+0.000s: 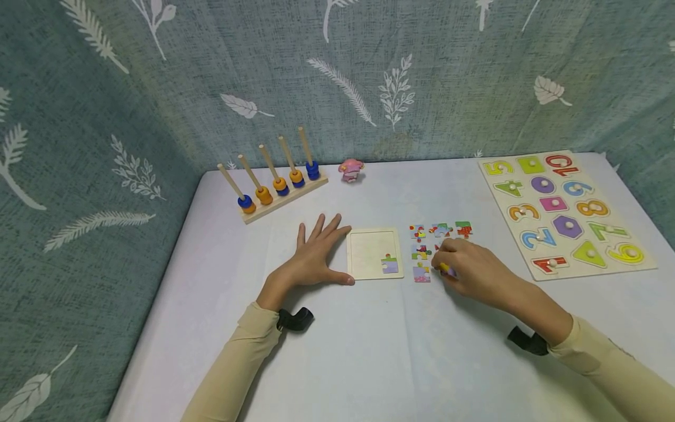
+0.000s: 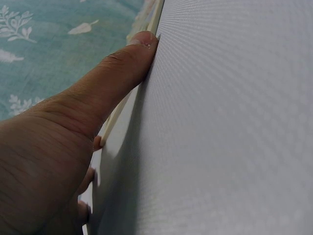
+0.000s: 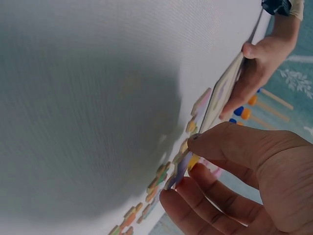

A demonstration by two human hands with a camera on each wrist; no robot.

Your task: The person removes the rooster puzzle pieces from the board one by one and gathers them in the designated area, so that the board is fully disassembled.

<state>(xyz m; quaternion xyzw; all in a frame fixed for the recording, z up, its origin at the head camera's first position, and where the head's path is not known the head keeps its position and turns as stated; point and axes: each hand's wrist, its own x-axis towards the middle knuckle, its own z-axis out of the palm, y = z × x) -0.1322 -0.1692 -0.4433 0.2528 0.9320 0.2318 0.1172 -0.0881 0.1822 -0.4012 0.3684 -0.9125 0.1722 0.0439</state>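
Observation:
A square wooden puzzle tray [image 1: 364, 253] lies flat on the table, with one purple and green jigsaw piece [image 1: 389, 265] in its lower right corner. Against the tray's left side rests my left hand [image 1: 315, 258], fingers spread, the thumb [image 2: 132, 61] along its near corner. My right hand [image 1: 474, 272] pinches a purple and yellow jigsaw piece [image 3: 182, 167] between thumb and fingertips, tilted on edge. Several loose pieces lie right of the tray, among them a pink-flecked purple one [image 1: 422, 274] and a red and green one [image 1: 464, 228]. The right hand partly covers this group in the head view.
A wooden peg stand [image 1: 285, 200] with blue and orange rings stands at the back left. Beside it sits a small pink figurine [image 1: 351, 170]. On the right lies a number-and-shape peg board [image 1: 538, 234]. Patterned cloth [image 1: 295, 82] hangs behind the table.

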